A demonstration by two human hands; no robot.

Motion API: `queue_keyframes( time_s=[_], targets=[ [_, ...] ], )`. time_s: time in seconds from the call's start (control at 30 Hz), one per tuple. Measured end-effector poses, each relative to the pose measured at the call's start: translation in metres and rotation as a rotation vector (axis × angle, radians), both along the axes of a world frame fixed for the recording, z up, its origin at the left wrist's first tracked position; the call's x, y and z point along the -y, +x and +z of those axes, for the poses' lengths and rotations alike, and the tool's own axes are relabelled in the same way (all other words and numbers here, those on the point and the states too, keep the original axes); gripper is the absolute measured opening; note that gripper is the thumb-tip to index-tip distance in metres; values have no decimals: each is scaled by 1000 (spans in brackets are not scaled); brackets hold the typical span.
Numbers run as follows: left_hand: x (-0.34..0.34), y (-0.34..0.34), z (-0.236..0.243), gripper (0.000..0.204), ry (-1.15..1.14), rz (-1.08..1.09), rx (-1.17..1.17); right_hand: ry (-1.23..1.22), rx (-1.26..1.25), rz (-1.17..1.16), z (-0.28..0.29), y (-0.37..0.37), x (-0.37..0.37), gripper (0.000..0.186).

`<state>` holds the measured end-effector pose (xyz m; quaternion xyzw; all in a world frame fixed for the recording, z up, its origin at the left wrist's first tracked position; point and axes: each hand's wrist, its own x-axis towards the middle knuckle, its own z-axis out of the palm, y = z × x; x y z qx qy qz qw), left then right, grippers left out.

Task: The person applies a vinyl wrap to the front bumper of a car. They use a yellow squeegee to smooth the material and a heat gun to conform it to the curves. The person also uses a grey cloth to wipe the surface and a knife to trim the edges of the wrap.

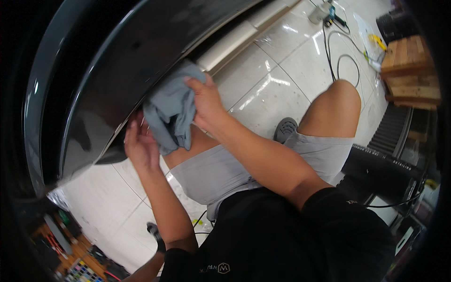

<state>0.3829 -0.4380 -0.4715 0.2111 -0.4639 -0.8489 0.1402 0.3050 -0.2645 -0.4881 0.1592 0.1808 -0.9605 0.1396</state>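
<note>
Wht tile flr [286,56] beside dark car panel [127,66]. Grey cloth [171,105], 10 o'clock, at panel's lower edge: R hand [206,101] clasps it; L hand [142,143] half-curled, grip unclear. Prob. soft, light; pinch bunched folds.

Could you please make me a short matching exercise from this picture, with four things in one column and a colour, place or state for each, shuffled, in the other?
Things:
1. Cloth
2. Right hand
3. Car panel
4. Power tool

Descriptions:
A. Dark and glossy, across the upper left
B. Teal and black, near the top right
C. Grey-blue and bunched up
D. Gripping, with its thumb on top

Right pairs: 1-C; 2-D; 3-A; 4-B
</note>
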Motion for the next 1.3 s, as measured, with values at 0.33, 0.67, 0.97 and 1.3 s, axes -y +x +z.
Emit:
queue_keyframes(
  time_s=[0.33,0.67,0.97,1.3],
  targets=[
    [-36,-45,15,36,575,-97,-87,-29,81,-195,-1,-55,-44,23],
    [-119,-107,16,37,678,-37,5,329,34,-304,-21,-114,-91,19],
    [-176,-152,16,35,757,-111,74,361,6,-355,-28,-152,-137,21],
    [-194,-168,11,32,340,-273,181,125,5,-455,-43,-177,-198,29]
  ],
)
